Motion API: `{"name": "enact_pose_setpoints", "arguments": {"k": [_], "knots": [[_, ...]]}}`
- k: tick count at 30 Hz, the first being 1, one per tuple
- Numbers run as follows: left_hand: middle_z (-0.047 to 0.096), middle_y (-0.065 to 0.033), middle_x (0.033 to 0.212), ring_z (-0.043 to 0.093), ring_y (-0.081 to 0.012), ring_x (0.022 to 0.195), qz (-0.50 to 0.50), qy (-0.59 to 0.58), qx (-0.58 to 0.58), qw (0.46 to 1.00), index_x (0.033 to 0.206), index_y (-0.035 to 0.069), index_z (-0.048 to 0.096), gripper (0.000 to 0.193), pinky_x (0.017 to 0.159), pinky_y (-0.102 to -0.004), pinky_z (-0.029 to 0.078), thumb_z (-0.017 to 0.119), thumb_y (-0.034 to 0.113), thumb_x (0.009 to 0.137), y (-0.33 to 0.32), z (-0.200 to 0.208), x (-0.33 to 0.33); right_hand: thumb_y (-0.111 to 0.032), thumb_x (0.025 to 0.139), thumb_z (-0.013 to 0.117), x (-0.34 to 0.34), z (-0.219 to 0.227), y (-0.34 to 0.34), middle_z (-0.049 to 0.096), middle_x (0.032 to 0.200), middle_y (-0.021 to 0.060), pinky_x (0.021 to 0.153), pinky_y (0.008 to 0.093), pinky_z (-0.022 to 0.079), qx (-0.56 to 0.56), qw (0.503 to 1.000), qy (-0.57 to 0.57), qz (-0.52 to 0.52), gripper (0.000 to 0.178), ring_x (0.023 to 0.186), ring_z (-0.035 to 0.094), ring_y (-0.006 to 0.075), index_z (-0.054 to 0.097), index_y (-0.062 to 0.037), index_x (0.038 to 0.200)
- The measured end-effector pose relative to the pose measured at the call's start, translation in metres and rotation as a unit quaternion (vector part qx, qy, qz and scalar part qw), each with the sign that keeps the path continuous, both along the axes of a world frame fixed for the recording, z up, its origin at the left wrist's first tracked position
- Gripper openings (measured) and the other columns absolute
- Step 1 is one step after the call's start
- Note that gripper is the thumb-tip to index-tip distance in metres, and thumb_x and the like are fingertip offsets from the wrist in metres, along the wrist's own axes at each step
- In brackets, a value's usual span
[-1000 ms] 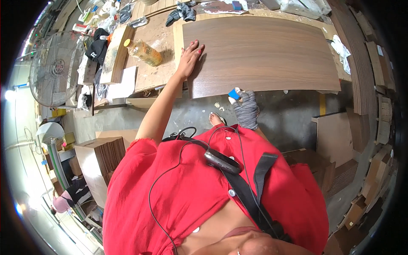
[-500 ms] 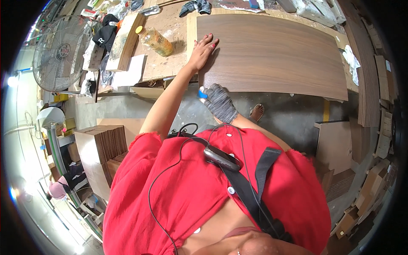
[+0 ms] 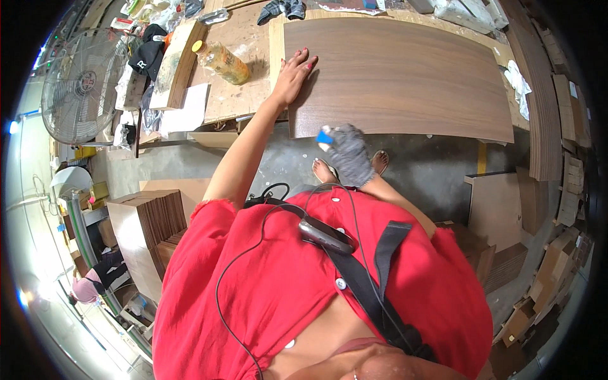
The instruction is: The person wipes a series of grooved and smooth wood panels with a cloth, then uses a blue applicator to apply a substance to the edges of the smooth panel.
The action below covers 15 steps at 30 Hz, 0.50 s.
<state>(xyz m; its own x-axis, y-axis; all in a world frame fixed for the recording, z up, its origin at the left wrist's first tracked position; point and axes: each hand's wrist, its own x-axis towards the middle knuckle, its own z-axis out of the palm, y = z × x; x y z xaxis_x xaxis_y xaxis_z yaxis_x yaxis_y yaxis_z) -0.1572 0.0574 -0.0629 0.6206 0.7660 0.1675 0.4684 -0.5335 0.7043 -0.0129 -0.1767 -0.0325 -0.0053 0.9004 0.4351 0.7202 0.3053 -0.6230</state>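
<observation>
A brown wood-grain panel (image 3: 405, 76) lies flat on the workbench, its near edge jutting out over the floor. My bare left hand (image 3: 294, 77) rests open across the panel's left edge, fingers stretched out toward the far side. In a grey glove, my right hand (image 3: 349, 155) is closed at the panel's near edge, left of its middle. A small blue object (image 3: 324, 137) shows at its thumb and fingertips; its kind cannot be made out. The glove is somewhat blurred.
On the workbench (image 3: 237, 101), left of the panel, stand a yellow-capped bottle (image 3: 221, 62) and a wooden block (image 3: 177, 66). A large fan (image 3: 85, 82) is farther left. Stacked boards (image 3: 145, 228) stand behind on the left. A white cloth (image 3: 518, 82) lies at the panel's right end. A person (image 3: 95, 282) bends far left.
My right hand has slid to the right along the panel's near edge with the blue object. My left hand stays at the panel's left edge. The whole view has shifted slightly.
</observation>
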Motion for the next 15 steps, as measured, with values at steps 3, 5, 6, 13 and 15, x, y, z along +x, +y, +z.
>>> {"name": "enact_pose_setpoints", "arguments": {"k": [3,5,6,13,15], "knots": [[0.032,-0.0098,0.157,0.02,-0.0269,0.149,0.007,-0.001,0.009,1.0,0.141,0.02,0.053,0.046,0.119,-0.0509,0.002,0.03,0.036,0.105,-0.001,0.001,0.002,-0.013,0.076,0.074,0.022,-0.006,-0.012,0.058,0.096,0.0153,0.08,0.0417,0.047,-0.067,0.996,0.052,-0.038,0.04,0.091,0.056,0.0338,0.064,-0.0038,0.114],[0.033,-0.01,0.157,0.021,-0.0269,0.148,0.011,-0.005,0.017,1.0,0.141,0.02,0.053,0.046,0.119,-0.0509,0.004,0.032,0.038,0.104,-0.002,0.003,0.002,-0.014,0.077,0.073,0.008,0.004,-0.01,0.057,0.096,0.0156,0.08,0.0417,0.047,-0.04,0.995,0.083,-0.03,0.04,0.089,0.056,0.0339,0.064,-0.0033,0.114],[0.033,-0.0101,0.157,0.021,-0.0269,0.148,0.008,-0.006,0.013,1.0,0.141,0.019,0.053,0.046,0.119,-0.0508,0.004,0.032,0.038,0.104,-0.002,0.002,0.004,-0.014,0.077,0.073,0.001,0.007,-0.008,0.057,0.096,0.0157,0.08,0.0418,0.047,-0.026,0.994,0.099,-0.029,0.039,0.089,0.056,0.0339,0.064,-0.0031,0.113],[0.033,-0.0128,0.156,0.022,-0.0293,0.148,-0.006,-0.015,0.011,1.0,0.142,0.018,0.052,0.046,0.118,-0.0496,0.008,0.032,0.037,0.105,0.002,-0.004,-0.001,-0.017,0.079,0.072,-0.005,0.012,-0.002,0.056,0.097,0.0161,0.083,0.0432,0.047,-0.069,0.995,0.078,0.0,0.04,0.093,0.056,0.0344,0.063,-0.005,0.116],[0.033,-0.0128,0.157,0.022,-0.0289,0.148,-0.011,-0.015,0.014,1.0,0.142,0.018,0.052,0.046,0.118,-0.0493,0.008,0.031,0.037,0.105,0.001,-0.002,0.001,-0.019,0.079,0.074,0.02,-0.02,-0.017,0.056,0.1,0.0151,0.084,0.0433,0.047,-0.033,0.998,0.012,-0.051,0.042,0.094,0.057,0.0335,0.063,-0.0062,0.117]]}}
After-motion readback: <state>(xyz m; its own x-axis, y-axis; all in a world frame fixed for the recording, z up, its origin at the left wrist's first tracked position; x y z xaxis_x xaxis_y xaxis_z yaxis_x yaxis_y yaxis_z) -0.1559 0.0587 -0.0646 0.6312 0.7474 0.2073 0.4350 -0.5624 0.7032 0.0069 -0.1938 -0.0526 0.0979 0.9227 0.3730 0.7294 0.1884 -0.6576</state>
